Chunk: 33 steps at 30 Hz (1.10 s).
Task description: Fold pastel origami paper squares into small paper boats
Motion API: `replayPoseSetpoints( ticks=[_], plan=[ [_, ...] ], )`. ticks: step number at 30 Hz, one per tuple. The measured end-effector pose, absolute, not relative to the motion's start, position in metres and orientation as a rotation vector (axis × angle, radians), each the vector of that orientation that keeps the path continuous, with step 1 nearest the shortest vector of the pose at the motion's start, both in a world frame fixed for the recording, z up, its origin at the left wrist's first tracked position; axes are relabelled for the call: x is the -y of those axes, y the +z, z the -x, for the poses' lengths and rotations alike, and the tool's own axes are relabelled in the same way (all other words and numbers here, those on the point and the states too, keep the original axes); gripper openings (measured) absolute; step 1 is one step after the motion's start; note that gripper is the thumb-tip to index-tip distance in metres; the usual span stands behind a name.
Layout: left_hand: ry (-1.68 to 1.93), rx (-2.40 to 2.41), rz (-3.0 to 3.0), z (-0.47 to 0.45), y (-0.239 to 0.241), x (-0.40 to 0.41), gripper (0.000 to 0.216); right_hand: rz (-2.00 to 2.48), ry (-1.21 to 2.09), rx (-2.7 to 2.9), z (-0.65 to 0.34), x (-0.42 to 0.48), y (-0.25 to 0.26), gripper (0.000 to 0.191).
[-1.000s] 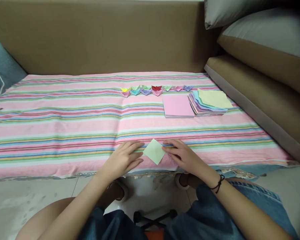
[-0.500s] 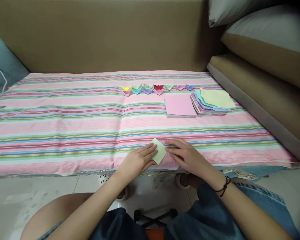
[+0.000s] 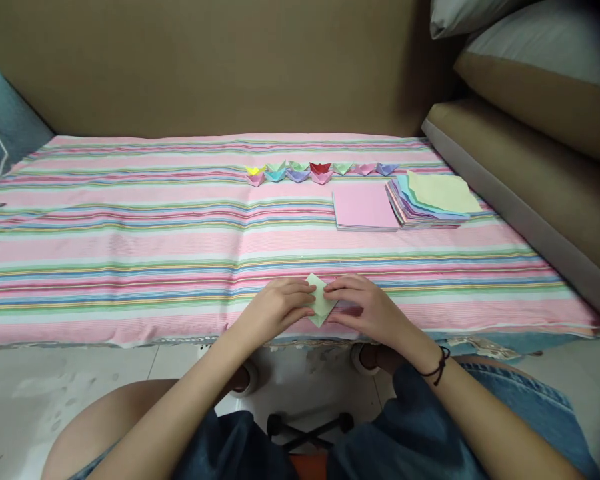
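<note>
A small pale green folded paper (image 3: 320,303) lies turned like a diamond near the front edge of the striped cloth. My left hand (image 3: 283,303) grips its left side, fingertips on top and thumb at the lower edge. On the other side, my right hand (image 3: 363,303) has its fingertips at the paper's right side, with the thumb near the lower right edge. A crease or lifted flap shows toward the paper's lower corner. The fingers partly cover both side corners.
Several small folded paper boats (image 3: 297,175) stand in two rows farther back. To their front right lie a stack of pink paper squares (image 3: 365,207) and a fanned stack of coloured sheets (image 3: 443,191). Large brown cushions (image 3: 530,167) line the right side of the striped cloth (image 3: 145,250).
My right hand has come in against the paper's right side. My left fingers have bent from lying flat to gripping its left side, and the lower corner now shows a crease or flap.
</note>
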State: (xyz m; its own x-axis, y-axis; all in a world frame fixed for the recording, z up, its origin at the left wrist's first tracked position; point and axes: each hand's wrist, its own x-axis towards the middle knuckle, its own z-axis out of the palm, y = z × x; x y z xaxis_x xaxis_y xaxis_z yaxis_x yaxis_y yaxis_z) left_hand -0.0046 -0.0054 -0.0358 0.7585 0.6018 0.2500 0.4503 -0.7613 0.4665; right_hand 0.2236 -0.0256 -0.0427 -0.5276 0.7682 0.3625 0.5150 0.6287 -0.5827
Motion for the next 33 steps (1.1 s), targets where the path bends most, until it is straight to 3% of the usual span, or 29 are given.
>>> replayPoseSetpoints(
  ticks=[7,24,33],
  plan=[
    [0.624,-0.945,-2.548,0.0,-0.036,0.013,0.017,1.087,0.579,2.103,-0.219,0.021,-0.051,0.008],
    [0.941,-1.296,-2.259,0.013,-0.051,0.009,0.004,1.326,0.674,1.898,-0.218,0.018,-0.052,0.012],
    [0.862,-1.426,-2.16,0.011,-0.048,0.013,0.009,1.405,0.652,1.848,-0.214,0.015,-0.054,0.017]
  ],
)
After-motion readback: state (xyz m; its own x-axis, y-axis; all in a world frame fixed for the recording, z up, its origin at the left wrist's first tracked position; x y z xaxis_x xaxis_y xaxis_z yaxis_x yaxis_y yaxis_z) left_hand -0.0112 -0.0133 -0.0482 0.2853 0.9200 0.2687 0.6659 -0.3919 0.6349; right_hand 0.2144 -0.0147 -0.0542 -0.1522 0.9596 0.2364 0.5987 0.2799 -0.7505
